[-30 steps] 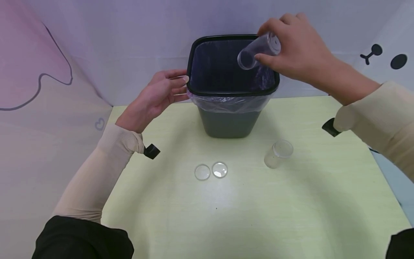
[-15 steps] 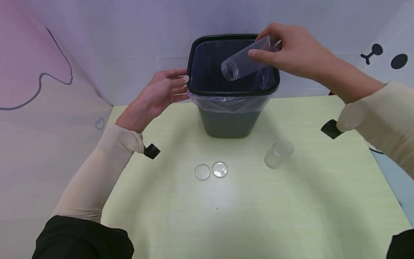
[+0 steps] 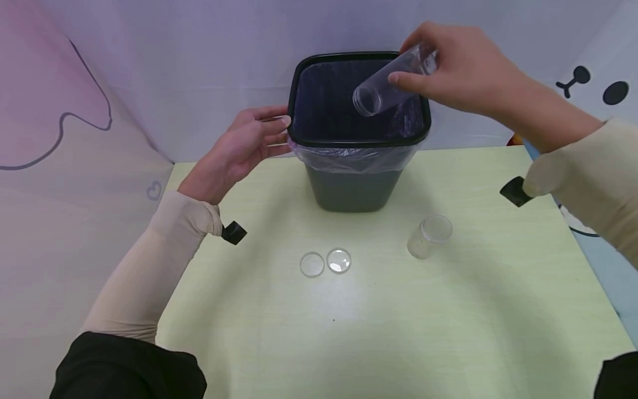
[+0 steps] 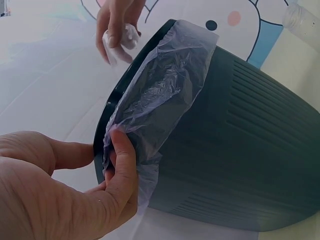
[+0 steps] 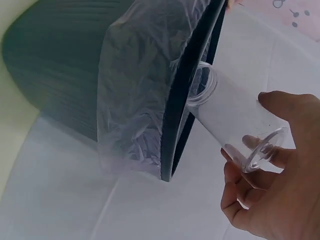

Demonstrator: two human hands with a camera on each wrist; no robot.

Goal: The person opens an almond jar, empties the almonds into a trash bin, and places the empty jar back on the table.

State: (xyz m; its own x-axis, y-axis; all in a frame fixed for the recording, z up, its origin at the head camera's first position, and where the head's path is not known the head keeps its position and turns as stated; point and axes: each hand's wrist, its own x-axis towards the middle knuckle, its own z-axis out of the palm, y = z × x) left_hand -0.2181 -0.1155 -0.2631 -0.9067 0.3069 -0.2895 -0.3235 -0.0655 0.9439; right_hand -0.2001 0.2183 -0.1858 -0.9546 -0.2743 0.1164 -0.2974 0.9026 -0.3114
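A dark green trash bin (image 3: 351, 191) with a black rim stands at the back of the table, and a translucent liner bag (image 3: 356, 160) folds over its edge. My left hand (image 3: 244, 144) pinches the left side of the rim, thumb on one side and fingers against the bag, as the left wrist view shows. Above the right part of the opening, my right hand (image 3: 463, 72) grips a clear plastic jar (image 3: 381, 86) near its base. The jar is tilted, its open threaded mouth down and to the left; no contents show in it. The bin's bottom is too dark to make out.
Another clear jar (image 3: 430, 237) stands on the pale table (image 3: 423, 332), right of the bin. Two round clear lids (image 3: 312, 265) lie side by side in front of the bin. Behind the table hangs a printed cloth (image 3: 224, 50).
The jar in my right hand first tipped lower and leftward over the bin, then rose slightly back to the right. My left hand has kept its place on the rim.
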